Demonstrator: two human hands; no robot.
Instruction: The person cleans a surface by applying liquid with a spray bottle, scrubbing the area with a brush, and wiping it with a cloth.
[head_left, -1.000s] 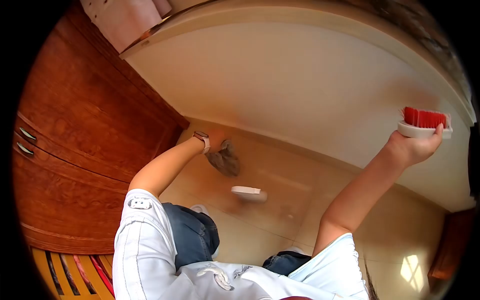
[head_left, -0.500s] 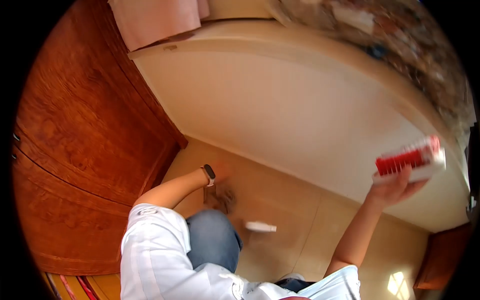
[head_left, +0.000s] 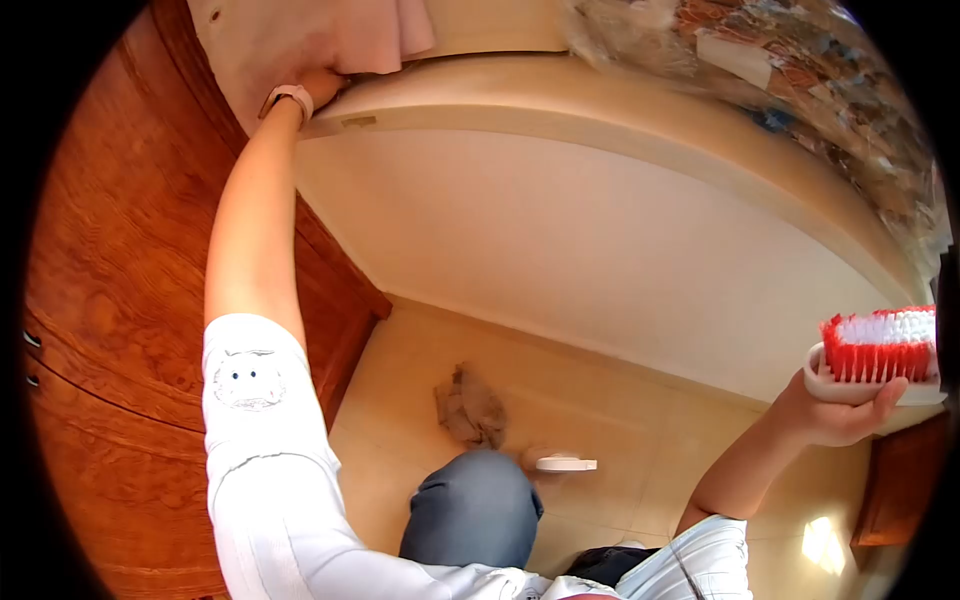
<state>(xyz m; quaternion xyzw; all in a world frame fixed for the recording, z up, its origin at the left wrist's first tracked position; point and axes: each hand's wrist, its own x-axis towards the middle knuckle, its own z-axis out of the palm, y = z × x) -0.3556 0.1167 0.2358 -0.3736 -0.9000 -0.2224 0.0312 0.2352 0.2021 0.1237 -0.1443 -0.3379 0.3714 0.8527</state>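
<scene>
My right hand (head_left: pixel 845 420) grips a scrub brush (head_left: pixel 880 365) from below, at the right side. The brush has a white plastic body and red and white bristles that face up. My left hand (head_left: pixel 322 86) is stretched far forward to the ledge at the top left. It rests by the edge of a hanging pink cloth (head_left: pixel 310 40), and its fingers are hidden there. A band is around my left wrist.
A crumpled brown rag (head_left: pixel 470 408) and a small white object (head_left: pixel 566 464) lie on the tiled floor (head_left: pixel 640 500) by my knee. A wooden cabinet (head_left: pixel 120 280) stands left. Clear plastic covers things (head_left: pixel 780 90) on the curved ledge (head_left: pixel 600 105).
My left hand has risen from near the floor to the ledge by the pink cloth. My right hand has shifted right and slightly lower with the scrub brush.
</scene>
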